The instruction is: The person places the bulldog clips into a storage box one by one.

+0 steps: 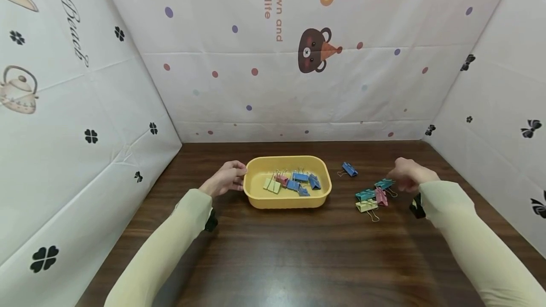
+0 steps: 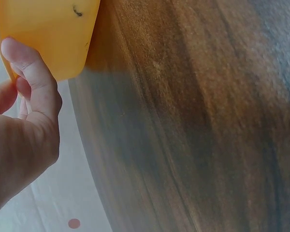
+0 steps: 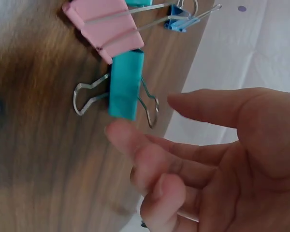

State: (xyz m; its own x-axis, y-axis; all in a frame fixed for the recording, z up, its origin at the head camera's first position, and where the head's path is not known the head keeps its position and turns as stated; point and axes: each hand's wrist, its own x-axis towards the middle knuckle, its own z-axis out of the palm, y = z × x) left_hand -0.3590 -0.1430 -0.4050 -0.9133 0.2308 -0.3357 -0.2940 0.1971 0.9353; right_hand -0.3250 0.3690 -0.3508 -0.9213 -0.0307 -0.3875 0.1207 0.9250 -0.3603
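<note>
My left hand (image 1: 223,177) pinches the left rim of a yellow plastic tray (image 1: 287,203), thumb and fingers on either side of the edge in the left wrist view. Inside the tray lie blue binder clips (image 1: 300,177), a pink one (image 1: 282,180) and a light green one (image 1: 272,185). On the right, my right hand (image 1: 410,174) hovers beside a small pile, holding nothing. Its index fingertip reaches the end of a teal binder clip (image 3: 126,84) in the right wrist view, with the thumb spread apart. A pink binder clip (image 3: 106,24) leans against that teal one.
Another teal clip (image 1: 365,195) and a yellow-green clip (image 1: 366,205) belong to the pile. A single blue binder clip (image 1: 350,169) lies between tray and pile, farther back. White printed sheets (image 1: 273,94) wall the dark wooden table (image 1: 290,255) at the back and both sides.
</note>
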